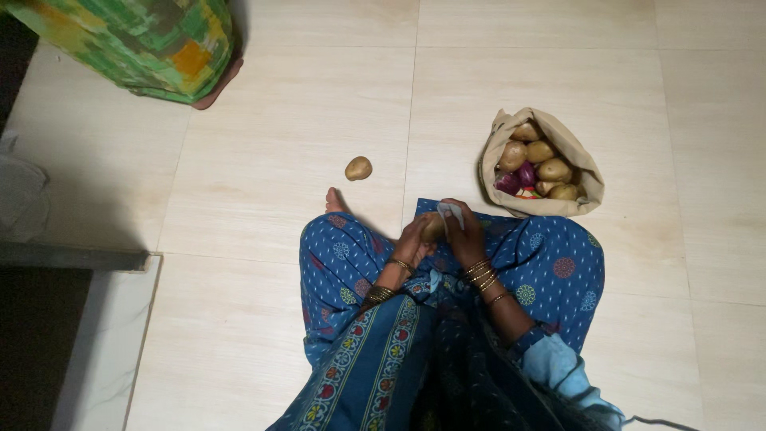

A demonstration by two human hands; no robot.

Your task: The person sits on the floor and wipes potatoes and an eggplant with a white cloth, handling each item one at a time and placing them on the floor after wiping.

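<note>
Seen from the head camera, looking straight down at a lap in blue patterned cloth [511, 255]. Left hand [413, 243] and right hand [465, 238] close together over the knees, just above the lap. Between them, a brown potato [433, 227], held from both sides. Left fingers curled around the potato's left side. Right fingers bent over its right side and pinching a small pale thing [452, 211] against the top of it; too small to tell what. Gold bangles [481, 273] on both wrists.

On the pale tiled floor [279, 160], another potato [358, 168] lying alone, well apart from the hands, up and to the left. A bare toe [333, 200] poking out near it. To the right of the hands, just past the knee, an open brown paper bag [576, 156] full of potatoes [553, 169] and a few purple onions [525, 174]. Far up in the left corner, a green and yellow cloth [136, 44].
</note>
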